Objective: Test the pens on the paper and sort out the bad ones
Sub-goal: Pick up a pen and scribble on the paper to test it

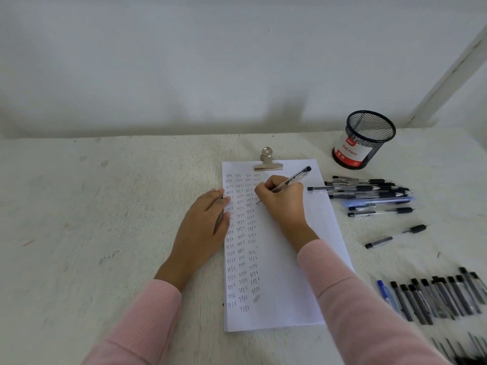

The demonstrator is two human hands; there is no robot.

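At 4 o'clock from the single sheet of paper point(284, 285), a row of dark pens point(434, 296), roughly a dozen, lies side by side on the table point(79, 233). One blue pen point(382, 287) lies at its left end; blur prevents an exact count. One lone pen point(395, 235) lies at 3 o'clock. The left hand point(203, 227) lies flat, fingers straight, its fingertips on the paper's left edge. The right hand point(283, 201) is curled round one clear pen point(295, 178), its tip on the sheet beside four columns of "test". At 2 o'clock lies a pile of pens point(369, 192), about nine. One metal clip point(268, 162) grips the top edge, and one mesh cup point(365, 139) stands at 1 o'clock.
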